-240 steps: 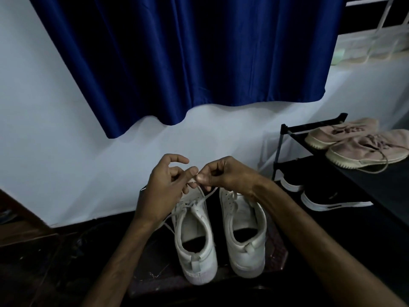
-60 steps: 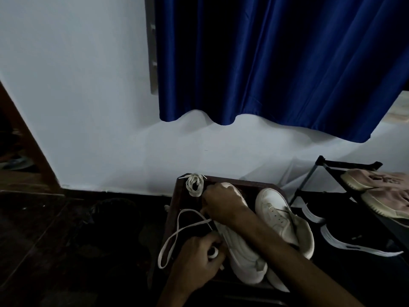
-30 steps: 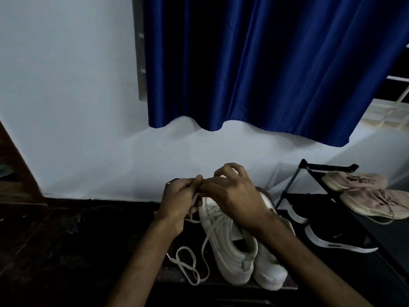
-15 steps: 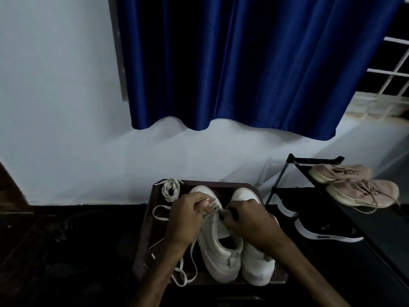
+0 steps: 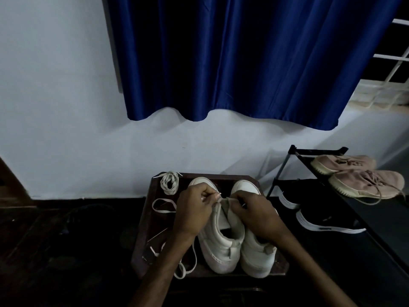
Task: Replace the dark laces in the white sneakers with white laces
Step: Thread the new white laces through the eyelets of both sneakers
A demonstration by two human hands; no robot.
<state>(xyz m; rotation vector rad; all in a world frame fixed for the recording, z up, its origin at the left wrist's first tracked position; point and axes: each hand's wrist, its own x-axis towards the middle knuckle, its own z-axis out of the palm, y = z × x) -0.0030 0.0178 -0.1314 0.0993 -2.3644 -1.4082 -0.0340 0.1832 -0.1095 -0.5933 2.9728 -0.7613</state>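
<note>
left hand (image 5: 192, 210): low centre of the frame, over the left sneaker (image 5: 218, 242); fingers curled, thumb and fingertips pinching the lace (image 5: 195, 254) near its tip.
right hand (image 5: 254, 214): just right of the left hand and almost touching it; fingers curled, pinching the same lace above the sneaker's tongue.
wall (image 5: 66, 111): pale, fills the left and middle of the frame.
table (image 5: 145, 229): small, dark wood, low centre, set against the wall.
coil (image 5: 169, 182): a bundled white lace at the table's far left corner.
loop (image 5: 163, 206): a flat white lace loop below the coil, left of the left hand; cannot tell if it joins the held lace.
lace: white; its slack trails from under the left wrist to the table's near edge.
left sneaker: white, heel toward the camera, toe toward the wall, partly under both hands.
right sneaker (image 5: 255, 251): white, touching the left one, pointing the same way.
curtain (image 5: 243, 63): deep blue, upper centre, its hem above the table.
rack (image 5: 285, 167): black frame, right of the table.
black shoes (image 5: 321, 220): white-soled, on the lower shelf.
pink shoes (image 5: 358, 176): pair on the top shelf, far right.
grille (image 5: 396, 60): white bars, upper right corner.
</note>
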